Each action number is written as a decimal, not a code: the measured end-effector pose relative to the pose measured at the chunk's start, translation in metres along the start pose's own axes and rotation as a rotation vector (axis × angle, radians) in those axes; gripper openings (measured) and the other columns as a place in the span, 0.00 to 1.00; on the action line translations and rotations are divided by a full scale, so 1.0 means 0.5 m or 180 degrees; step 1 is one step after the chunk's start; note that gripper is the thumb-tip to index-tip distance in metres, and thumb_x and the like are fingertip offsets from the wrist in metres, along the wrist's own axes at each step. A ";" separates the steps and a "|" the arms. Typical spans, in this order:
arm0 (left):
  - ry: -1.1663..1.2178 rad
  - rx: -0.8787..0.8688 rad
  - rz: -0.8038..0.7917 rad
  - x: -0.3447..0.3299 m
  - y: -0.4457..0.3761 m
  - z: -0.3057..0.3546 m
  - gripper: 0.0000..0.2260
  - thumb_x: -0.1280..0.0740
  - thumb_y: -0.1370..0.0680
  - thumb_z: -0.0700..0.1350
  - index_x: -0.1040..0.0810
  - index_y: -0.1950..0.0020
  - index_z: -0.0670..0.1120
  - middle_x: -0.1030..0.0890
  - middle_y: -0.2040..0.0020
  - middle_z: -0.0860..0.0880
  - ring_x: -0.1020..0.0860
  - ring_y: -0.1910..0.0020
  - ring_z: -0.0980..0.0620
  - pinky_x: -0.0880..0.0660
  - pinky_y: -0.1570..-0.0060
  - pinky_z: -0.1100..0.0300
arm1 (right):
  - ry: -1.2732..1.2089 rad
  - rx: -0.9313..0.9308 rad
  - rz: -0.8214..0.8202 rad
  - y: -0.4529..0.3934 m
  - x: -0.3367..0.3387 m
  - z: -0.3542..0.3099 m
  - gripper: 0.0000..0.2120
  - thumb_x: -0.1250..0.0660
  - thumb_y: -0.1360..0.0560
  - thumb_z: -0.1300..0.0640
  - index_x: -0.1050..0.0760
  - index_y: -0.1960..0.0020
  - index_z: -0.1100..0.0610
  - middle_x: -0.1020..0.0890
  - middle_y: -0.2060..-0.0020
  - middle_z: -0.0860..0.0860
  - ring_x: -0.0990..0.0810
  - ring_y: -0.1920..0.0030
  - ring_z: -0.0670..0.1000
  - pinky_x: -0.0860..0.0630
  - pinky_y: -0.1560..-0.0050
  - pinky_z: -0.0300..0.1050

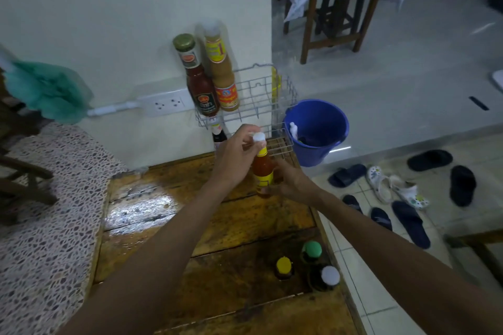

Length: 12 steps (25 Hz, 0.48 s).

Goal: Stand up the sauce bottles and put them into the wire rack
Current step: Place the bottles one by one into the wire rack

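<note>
With your left hand (pixel 234 149) pinching the cap and right hand (pixel 288 185) wrapped round the orange sauce bottle (pixel 262 171), expect smooth, probably slippery glass; keep your grip low.

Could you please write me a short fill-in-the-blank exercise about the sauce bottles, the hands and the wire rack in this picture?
1. The wire rack already holds ____ upright bottles.
2. The bottle held by both hands has a ____ cap.
3. The left hand grips that bottle near its ____, the right hand lower down.
4. Beside the rack stands a ____ bucket.

Missing words: two; white; cap; blue
</note>
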<state>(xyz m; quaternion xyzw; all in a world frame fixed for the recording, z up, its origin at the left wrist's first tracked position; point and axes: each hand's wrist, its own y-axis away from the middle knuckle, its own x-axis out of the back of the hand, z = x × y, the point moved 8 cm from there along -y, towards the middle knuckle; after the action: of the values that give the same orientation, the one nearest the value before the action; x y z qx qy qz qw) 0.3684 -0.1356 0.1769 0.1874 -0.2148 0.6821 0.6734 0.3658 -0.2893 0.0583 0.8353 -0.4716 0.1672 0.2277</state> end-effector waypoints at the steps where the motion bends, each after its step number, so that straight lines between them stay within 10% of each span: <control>1: -0.0005 -0.0009 0.0170 0.015 -0.007 -0.003 0.11 0.30 0.19 0.53 0.22 0.37 0.55 0.17 0.47 0.51 0.17 0.51 0.53 0.16 0.52 0.48 | -0.0094 0.0001 -0.0039 -0.018 0.001 -0.009 0.36 0.20 0.33 0.47 0.31 0.30 0.47 0.20 0.37 0.47 0.20 0.38 0.49 0.21 0.38 0.57; 12: -0.0232 -0.0256 0.1100 0.061 -0.030 -0.034 0.15 0.25 0.22 0.52 0.18 0.37 0.49 0.13 0.46 0.50 0.16 0.49 0.54 0.17 0.52 0.58 | 0.0186 0.0404 0.0340 -0.140 0.011 -0.077 0.26 0.20 0.30 0.53 0.24 0.34 0.53 0.18 0.46 0.44 0.20 0.49 0.44 0.27 0.54 0.36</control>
<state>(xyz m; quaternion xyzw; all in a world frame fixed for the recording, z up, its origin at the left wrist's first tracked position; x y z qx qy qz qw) 0.3834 -0.1008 0.1801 0.1452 -0.2951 0.7713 0.5449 0.4265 -0.2408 0.0779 0.8165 -0.4971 0.2329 0.1788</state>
